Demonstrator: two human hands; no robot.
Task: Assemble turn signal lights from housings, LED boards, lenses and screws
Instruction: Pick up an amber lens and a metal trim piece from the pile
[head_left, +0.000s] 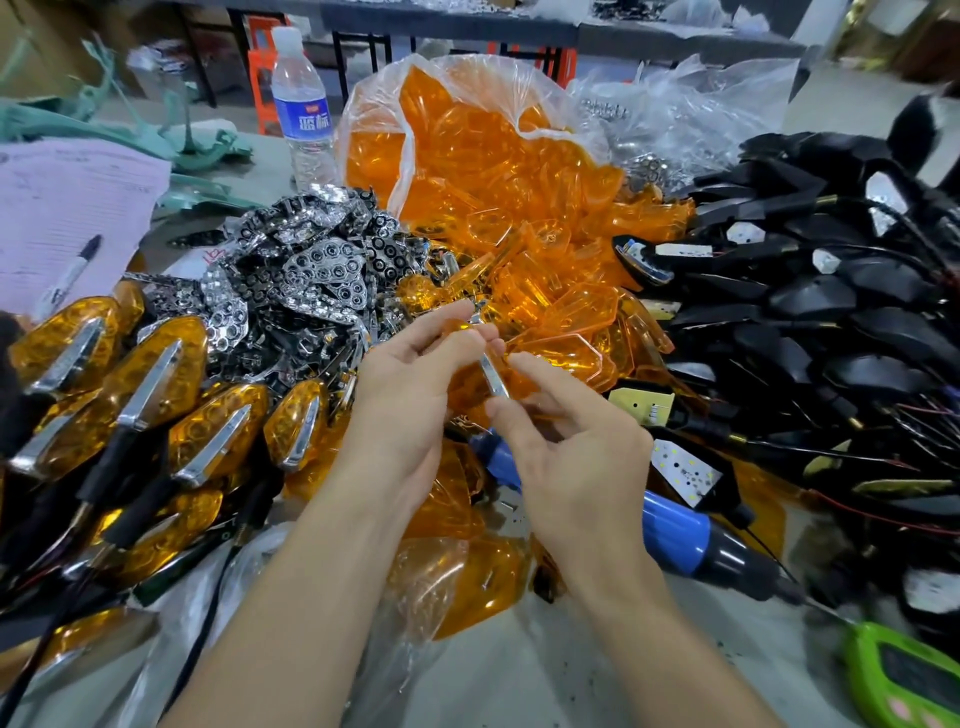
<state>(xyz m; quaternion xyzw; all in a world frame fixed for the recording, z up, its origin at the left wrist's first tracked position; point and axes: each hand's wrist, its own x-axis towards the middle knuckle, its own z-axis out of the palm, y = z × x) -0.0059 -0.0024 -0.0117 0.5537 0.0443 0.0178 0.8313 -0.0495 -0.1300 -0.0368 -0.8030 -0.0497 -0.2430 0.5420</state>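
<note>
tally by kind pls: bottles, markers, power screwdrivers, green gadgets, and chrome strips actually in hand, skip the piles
bottle: 1
marker: 1
screwdriver: 1 (partly hidden)
green gadget: 1
chrome strip, held: 1
Total: 5

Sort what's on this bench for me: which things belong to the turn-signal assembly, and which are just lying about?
Job: chrome trim strip pinched by left hand and right hand; orange lenses; reflectors; black housings; LED board; electric screwdriver; finished lights.
Lying about: water bottle; pink forms; marker; green device.
</note>
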